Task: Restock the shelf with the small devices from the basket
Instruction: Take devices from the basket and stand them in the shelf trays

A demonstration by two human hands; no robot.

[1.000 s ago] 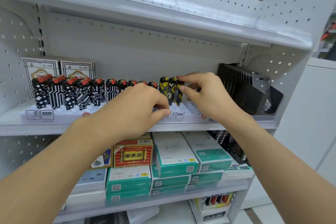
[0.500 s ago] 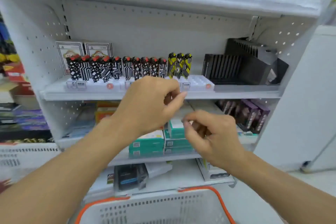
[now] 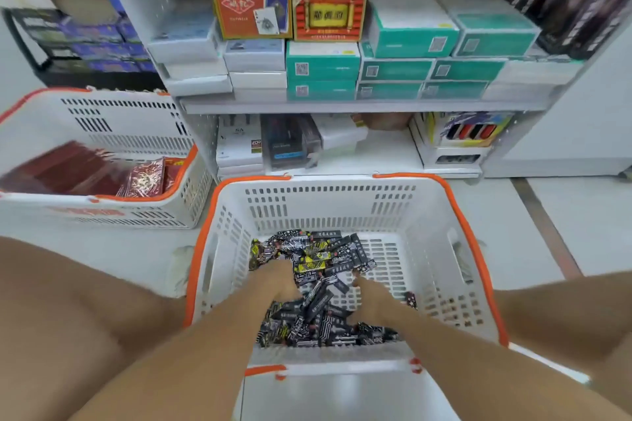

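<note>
The basket (image 3: 472, 236) stood on the floor near the person, before the shelf (image 3: 362, 107). Small devices (image 3: 318, 328) lay heaped in its near-left part. A second basket (image 3: 102, 120) holding packets (image 3: 142, 179) stood to the left. Stacked boxes (image 3: 393, 70) sat on the far shelf.

The basket (image 3: 403, 205) is white slotted plastic with an orange rim, standing on the floor in front of the shelf (image 3: 359, 107). A loose heap of small devices (image 3: 318, 256) covers the left and near part of its bottom. They are slim black packs with white patterns, some marked yellow, lying flat and criss-crossed at all angles. The shelf is white metal, stacked with boxes.
</note>
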